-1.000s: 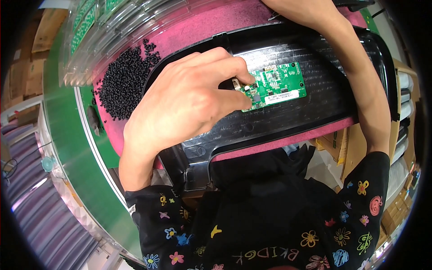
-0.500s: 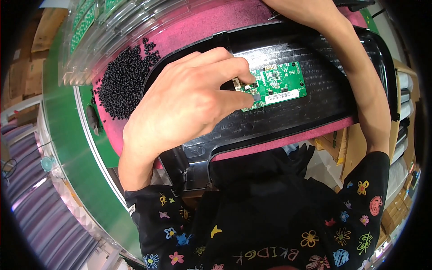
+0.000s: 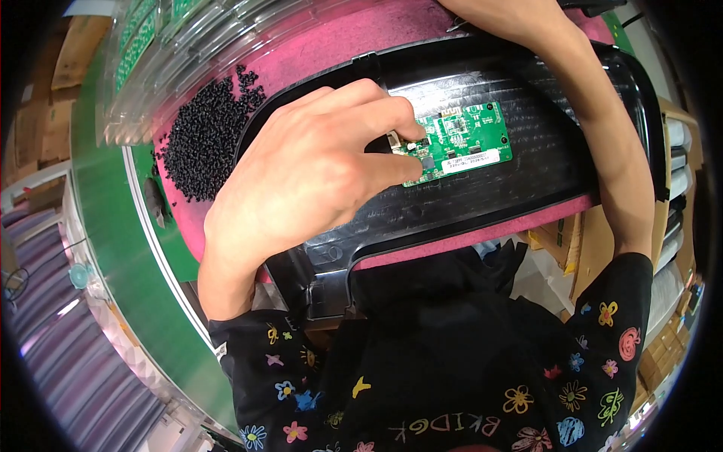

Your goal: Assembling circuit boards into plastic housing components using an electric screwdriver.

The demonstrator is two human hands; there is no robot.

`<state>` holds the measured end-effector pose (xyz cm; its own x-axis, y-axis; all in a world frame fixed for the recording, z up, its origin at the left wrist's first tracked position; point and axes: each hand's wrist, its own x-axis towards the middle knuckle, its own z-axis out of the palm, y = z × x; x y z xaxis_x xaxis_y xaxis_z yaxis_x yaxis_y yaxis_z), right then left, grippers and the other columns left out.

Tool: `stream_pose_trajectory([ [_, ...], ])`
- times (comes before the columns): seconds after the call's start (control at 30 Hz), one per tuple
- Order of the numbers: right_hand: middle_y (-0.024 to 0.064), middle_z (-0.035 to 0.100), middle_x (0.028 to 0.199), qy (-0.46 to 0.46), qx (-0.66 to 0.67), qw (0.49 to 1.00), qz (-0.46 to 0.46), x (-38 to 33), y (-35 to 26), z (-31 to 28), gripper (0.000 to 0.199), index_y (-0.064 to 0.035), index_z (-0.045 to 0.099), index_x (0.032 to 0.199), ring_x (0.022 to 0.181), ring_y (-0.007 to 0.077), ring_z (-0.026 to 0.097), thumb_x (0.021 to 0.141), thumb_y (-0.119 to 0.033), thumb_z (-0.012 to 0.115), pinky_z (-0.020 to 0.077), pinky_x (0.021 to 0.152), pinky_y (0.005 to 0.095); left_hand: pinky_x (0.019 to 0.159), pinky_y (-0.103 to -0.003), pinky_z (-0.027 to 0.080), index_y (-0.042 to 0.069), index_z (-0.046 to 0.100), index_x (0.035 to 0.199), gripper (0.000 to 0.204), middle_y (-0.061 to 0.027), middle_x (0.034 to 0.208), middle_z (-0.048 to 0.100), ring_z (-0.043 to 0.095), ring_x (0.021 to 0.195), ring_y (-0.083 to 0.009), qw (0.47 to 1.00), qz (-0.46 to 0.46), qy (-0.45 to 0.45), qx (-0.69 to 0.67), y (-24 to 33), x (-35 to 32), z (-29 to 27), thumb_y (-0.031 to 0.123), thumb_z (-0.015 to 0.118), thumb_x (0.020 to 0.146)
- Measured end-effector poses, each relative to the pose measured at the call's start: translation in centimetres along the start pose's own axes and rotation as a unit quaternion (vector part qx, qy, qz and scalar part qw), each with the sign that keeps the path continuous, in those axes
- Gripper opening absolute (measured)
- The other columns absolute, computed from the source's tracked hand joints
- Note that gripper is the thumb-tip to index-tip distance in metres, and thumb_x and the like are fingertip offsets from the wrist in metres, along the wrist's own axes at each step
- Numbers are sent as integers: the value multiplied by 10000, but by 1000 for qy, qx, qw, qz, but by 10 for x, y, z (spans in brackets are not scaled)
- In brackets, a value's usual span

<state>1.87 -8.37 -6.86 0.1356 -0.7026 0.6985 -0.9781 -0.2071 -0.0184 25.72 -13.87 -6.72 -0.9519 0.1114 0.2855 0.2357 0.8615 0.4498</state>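
My left hand (image 3: pixel 316 162) reaches over a large black plastic shell (image 3: pixel 482 200). Its thumb and forefinger are closed on the left end of a green circuit board (image 3: pixel 486 128), where small connectors show beside the fingertips. The board lies inside the shell, slightly tilted, with a white label (image 3: pixel 471 161) along its near edge. Over the shell's right part stretches my right arm, bent toward the far side. Only the wrist end of my right hand (image 3: pixel 501 11) shows at the top edge, and its fingers are out of sight.
A heap of small black screws or similar pieces (image 3: pixel 199 143) lies on the pink mat (image 3: pixel 316 53), left of the shell. Clear plastic trays (image 3: pixel 218 38), with green boards in some, are stacked beyond it. Cardboard (image 3: pixel 561 241) stands at the right, below the shell.
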Motion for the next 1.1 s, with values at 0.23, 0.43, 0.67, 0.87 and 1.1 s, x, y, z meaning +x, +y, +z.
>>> stream_pose_trajectory([
  [0.23, 184, 620, 1107, 3, -3, 1000, -3, 0, 1, -1, 318, -3, 584, 1176, 1087, 339, 574, 919, -187, 604, 405, 1015, 440, 679, -347, 549, 28, 747, 808, 257, -70, 1000, 698, 650, 887, -257, 1000, 0, 5, -10, -1, 0, -1, 28, 765, 552],
  [0.43, 182, 620, 1095, 1, -4, 1000, -7, 1, 2, 0, 313, -3, 584, 1167, 1078, 342, 574, 915, -188, 609, 408, 1004, 442, 687, -346, 550, 32, 745, 812, 266, -66, 999, 699, 651, 894, -263, 1000, -5, 8, -7, 2, 1, -2, 29, 760, 547],
  [0.67, 181, 618, 1095, 3, -2, 1000, -12, 1, 3, 0, 315, -4, 583, 1170, 1075, 347, 572, 910, -181, 612, 410, 1004, 447, 678, -347, 551, 37, 737, 816, 223, -63, 1009, 699, 655, 899, -250, 1000, -4, 9, -3, -1, 2, -1, 31, 782, 598],
  [0.87, 187, 619, 1139, -6, 25, 1000, 0, 4, -3, -8, 334, -8, 583, 1181, 1117, 342, 568, 880, -141, 641, 407, 1023, 454, 679, -310, 553, -2, 680, 836, 140, -92, 858, 699, 683, 735, -232, 993, -51, 60, -89, -2, 3, -6, -42, 782, 749],
  [1.1, 74, 673, 857, -198, 275, 941, 11, 7, -24, -58, 160, -34, 676, 981, 732, 193, 650, 821, -27, 675, 505, 657, 285, 728, -262, 494, -32, 552, 1015, 199, -91, 871, 621, 589, 799, -127, 960, -126, 241, -67, -4, -3, -22, -109, 666, 871],
])
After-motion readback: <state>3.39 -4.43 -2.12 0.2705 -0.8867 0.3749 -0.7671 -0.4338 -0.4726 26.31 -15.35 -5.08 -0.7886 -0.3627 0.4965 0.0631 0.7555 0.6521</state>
